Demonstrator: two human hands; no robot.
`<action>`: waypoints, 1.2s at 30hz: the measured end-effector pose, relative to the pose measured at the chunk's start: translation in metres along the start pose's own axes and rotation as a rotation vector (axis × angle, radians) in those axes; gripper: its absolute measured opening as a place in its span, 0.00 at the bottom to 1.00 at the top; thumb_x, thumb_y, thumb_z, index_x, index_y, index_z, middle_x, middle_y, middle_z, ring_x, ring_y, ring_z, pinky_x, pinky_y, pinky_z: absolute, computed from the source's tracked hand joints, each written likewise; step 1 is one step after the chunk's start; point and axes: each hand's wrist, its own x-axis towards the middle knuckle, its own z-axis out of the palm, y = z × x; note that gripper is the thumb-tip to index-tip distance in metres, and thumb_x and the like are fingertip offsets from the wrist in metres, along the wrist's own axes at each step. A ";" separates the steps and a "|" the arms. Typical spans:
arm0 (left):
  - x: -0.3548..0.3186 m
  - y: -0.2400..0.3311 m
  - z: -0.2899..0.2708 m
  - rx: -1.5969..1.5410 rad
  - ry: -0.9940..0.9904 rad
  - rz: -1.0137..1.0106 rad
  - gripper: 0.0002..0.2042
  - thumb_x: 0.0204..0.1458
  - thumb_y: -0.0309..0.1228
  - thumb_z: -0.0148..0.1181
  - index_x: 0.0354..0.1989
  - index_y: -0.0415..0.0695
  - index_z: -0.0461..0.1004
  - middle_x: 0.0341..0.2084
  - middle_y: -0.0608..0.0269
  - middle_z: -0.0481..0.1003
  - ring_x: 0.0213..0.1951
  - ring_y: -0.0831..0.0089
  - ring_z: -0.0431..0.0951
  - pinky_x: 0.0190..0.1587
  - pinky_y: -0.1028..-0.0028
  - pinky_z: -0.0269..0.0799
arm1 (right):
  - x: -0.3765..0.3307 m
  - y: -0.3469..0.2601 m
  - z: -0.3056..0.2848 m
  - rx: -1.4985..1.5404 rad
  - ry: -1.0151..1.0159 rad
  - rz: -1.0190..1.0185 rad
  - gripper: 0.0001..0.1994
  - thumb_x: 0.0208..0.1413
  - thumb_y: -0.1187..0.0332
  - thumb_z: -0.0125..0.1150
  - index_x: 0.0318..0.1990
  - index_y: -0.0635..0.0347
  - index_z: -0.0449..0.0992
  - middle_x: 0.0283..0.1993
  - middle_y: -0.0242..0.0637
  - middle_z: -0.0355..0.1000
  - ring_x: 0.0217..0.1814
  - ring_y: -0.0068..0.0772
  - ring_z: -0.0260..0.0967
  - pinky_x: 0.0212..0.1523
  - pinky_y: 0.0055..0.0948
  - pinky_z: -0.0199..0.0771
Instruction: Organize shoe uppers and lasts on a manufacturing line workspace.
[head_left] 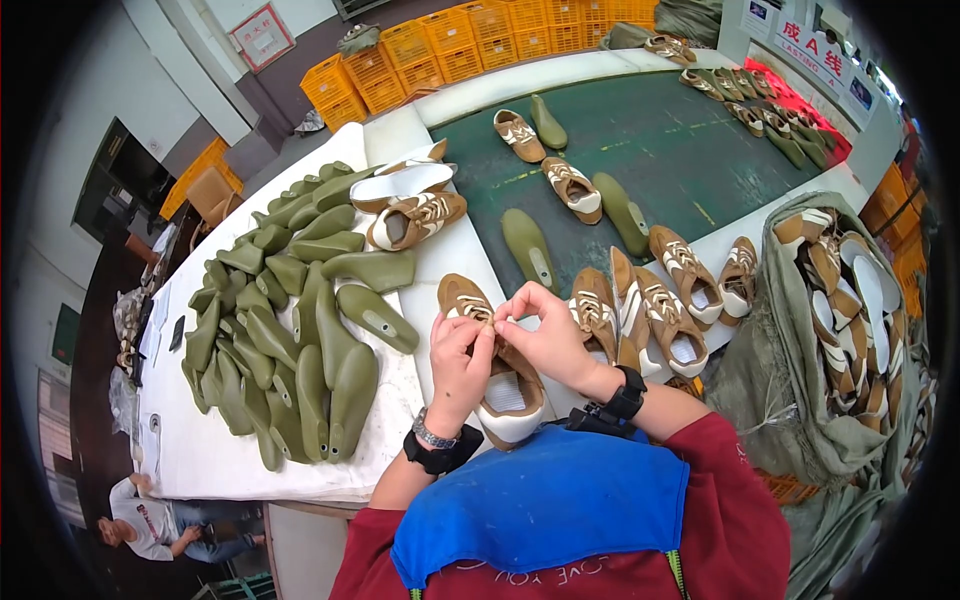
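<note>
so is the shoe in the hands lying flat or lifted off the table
Cannot tell: both hands pinch the laces of the tan shoe, hiding whether its sole rests on the table.

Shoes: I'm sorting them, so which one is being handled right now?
The tan shoe at the table's near edge; the left hand and right hand pinch its laces.

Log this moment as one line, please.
left hand: grips shoe upper | right hand: pinches its laces | left of them: green shoe lasts
</note>
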 end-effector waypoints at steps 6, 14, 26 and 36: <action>0.005 -0.008 -0.004 -0.272 -0.102 -0.217 0.07 0.52 0.27 0.53 0.25 0.38 0.73 0.22 0.60 0.73 0.30 0.67 0.69 0.54 0.63 0.59 | -0.002 0.006 0.003 -0.157 0.059 -0.211 0.05 0.44 0.78 0.60 0.27 0.62 0.69 0.30 0.35 0.71 0.39 0.33 0.67 0.43 0.30 0.66; 0.007 -0.011 -0.016 -0.213 -0.277 -0.091 0.07 0.53 0.25 0.53 0.36 0.36 0.75 0.29 0.68 0.74 0.29 0.81 0.70 0.41 0.80 0.65 | 0.007 0.016 -0.007 0.278 -0.115 0.175 0.08 0.52 0.74 0.58 0.39 0.67 0.71 0.37 0.33 0.72 0.41 0.19 0.68 0.45 0.21 0.69; 0.013 0.001 -0.016 -0.392 -0.132 -0.366 0.09 0.55 0.27 0.53 0.38 0.37 0.77 0.23 0.74 0.73 0.25 0.88 0.68 0.25 0.85 0.63 | 0.004 0.014 -0.006 0.189 -0.244 0.117 0.14 0.57 0.70 0.53 0.48 0.69 0.71 0.42 0.34 0.72 0.42 0.17 0.67 0.44 0.20 0.69; 0.018 0.013 -0.021 0.067 -0.167 0.031 0.06 0.48 0.27 0.56 0.30 0.40 0.77 0.15 0.60 0.72 0.23 0.64 0.73 0.53 0.62 0.62 | 0.022 -0.011 -0.010 -0.310 -0.206 -0.403 0.08 0.48 0.69 0.62 0.36 0.59 0.78 0.30 0.36 0.70 0.32 0.29 0.69 0.35 0.26 0.69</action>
